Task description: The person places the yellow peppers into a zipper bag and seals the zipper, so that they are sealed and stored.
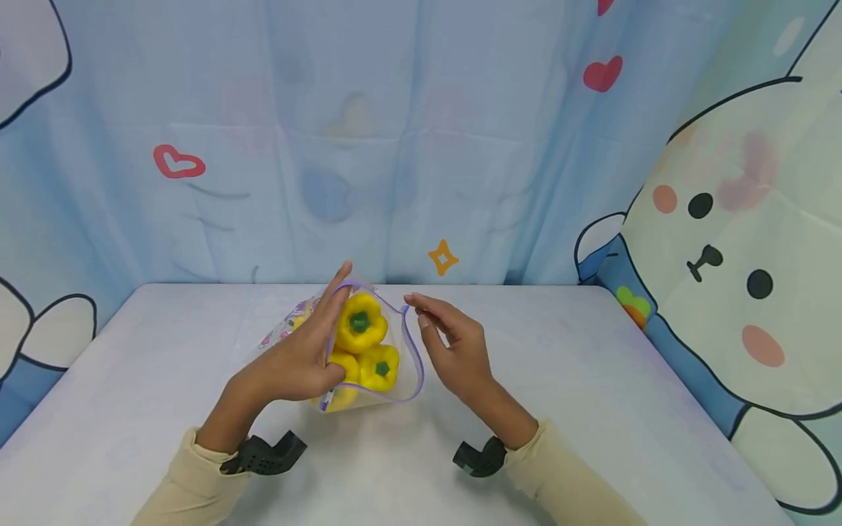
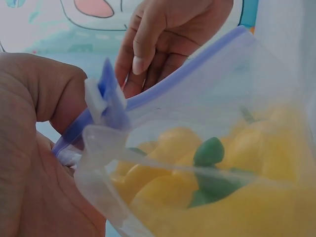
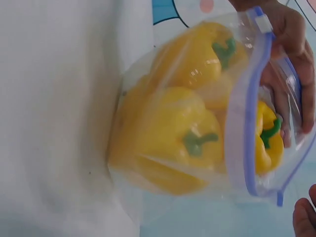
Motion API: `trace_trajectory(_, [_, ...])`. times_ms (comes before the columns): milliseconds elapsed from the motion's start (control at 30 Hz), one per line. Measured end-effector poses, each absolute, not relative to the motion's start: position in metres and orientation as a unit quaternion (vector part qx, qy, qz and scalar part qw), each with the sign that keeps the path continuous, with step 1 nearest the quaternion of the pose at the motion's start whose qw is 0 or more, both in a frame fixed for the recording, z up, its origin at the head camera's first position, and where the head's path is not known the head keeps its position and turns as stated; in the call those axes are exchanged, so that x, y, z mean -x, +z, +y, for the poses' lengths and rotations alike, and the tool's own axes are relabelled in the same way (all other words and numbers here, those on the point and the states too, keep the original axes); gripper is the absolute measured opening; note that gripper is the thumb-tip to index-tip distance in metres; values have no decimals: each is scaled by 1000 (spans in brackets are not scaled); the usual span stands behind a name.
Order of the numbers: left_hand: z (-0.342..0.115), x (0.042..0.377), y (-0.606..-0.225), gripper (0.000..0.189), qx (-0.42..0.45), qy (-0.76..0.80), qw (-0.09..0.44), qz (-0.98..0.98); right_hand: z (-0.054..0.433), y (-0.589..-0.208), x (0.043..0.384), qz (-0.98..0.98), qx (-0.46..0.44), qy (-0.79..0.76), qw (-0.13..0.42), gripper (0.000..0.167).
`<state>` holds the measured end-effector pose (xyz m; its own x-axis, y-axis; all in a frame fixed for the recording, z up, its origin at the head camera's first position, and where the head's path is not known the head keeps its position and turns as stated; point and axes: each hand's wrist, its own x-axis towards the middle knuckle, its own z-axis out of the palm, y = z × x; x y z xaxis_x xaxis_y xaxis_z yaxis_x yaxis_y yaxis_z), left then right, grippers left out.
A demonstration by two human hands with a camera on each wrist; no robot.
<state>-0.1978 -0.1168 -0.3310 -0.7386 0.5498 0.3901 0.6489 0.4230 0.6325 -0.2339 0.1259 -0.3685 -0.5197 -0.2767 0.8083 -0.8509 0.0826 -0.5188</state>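
A clear zip bag (image 1: 406, 394) with a purple zip edge stands on the table, its mouth gaping toward me. Several yellow bell peppers (image 1: 360, 321) with green stems fill it. My left hand (image 1: 299, 358) holds the bag at its left side, thumb hooked over the zip edge near the white slider (image 2: 95, 98) and the long fingers stretched along the opening. Just beyond the bag's right corner is my right hand (image 1: 460, 351), its fingers loosely bent and holding nothing. In the right wrist view its fingertips (image 3: 303, 219) show a small gap from the purple tab.
A white-covered table (image 1: 559, 380) extends around the bag. Behind it hangs a blue cartoon-print curtain (image 1: 329, 146), with a large white character at the right. Each wrist carries a black camera mount (image 1: 266, 454).
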Motion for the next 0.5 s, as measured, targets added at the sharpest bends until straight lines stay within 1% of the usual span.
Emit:
trace_trajectory(67, [-116, 198, -331, 104, 356, -399, 61, -843, 129, -368, 236, -695, -390, 552, 245, 37])
trace_trajectory(167, [-116, 198, -331, 104, 356, -395, 63, -844, 132, -367, 238, -711, -368, 569, 187, 37])
trace_trajectory(267, [-116, 197, -332, 106, 357, -393, 63, -845, 133, -371, 242, -717, -365, 581, 125, 39])
trace_trajectory(333, [-116, 197, -332, 107, 359, -392, 63, -844, 133, -375, 245, -715, -370, 585, 98, 39])
trace_trajectory(400, [-116, 197, -332, 107, 363, -393, 64, -842, 133, -379, 247, -718, -371, 583, 87, 39])
trace_trajectory(500, [-116, 196, -332, 107, 369, -394, 64, -839, 132, -382, 248, -721, -369, 578, 99, 36])
